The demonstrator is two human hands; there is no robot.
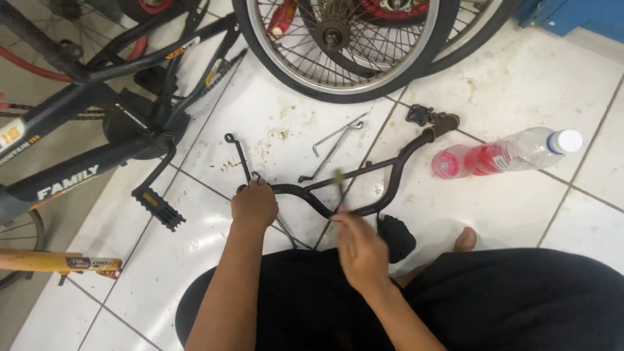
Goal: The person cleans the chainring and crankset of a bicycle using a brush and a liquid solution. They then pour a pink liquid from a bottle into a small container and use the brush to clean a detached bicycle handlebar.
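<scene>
While the left hand (254, 205) is clenched around one end of the black curved metal bicycle handlebar (364, 175) lying on the white tiled floor (520, 84), the right hand (359, 250) grips a thin, blurred tool (338, 185) at the bar's middle. Holding the bar firmly against the floor should stop it turning; short, controlled strokes seem wise.

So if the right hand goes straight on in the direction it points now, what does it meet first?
Probably the black handlebar lying on the tiled floor. The right hand points up-left and holds a thin blurred tool over the bar's bend. Past that come the metal rods, though depth is unclear.
</scene>
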